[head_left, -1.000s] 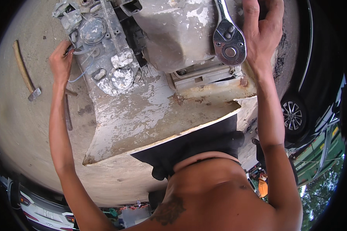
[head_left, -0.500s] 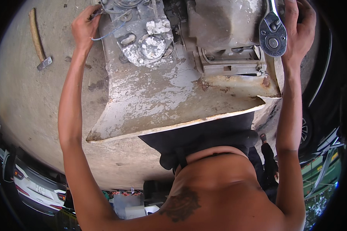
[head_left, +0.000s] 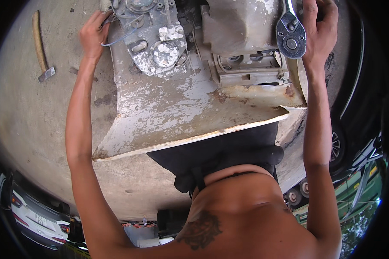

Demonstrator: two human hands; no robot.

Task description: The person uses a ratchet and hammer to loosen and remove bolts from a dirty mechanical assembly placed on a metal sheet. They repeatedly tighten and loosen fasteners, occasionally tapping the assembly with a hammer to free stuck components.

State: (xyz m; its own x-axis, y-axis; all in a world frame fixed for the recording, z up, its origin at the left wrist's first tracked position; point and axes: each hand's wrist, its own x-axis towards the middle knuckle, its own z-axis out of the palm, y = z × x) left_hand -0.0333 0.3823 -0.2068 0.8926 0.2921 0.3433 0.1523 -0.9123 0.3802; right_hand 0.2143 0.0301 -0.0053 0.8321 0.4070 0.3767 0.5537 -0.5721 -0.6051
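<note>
One flaking panel point(head_left: 160, 108), concrete floor point(head_left: 30, 129), left hand point(head_left: 92, 38) pinching something dark point(head_left: 109, 19), right hand point(head_left: 320, 41), grip unclear (ratchet point(head_left: 291, 36) alongside)

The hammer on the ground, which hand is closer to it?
Left. The left hand is right of the hammer; the right hand is farther right, beyond the grey metal parts.

Two wheels point(head_left: 294, 197) newly visible at lower right, dark-trousered leg gone
</note>
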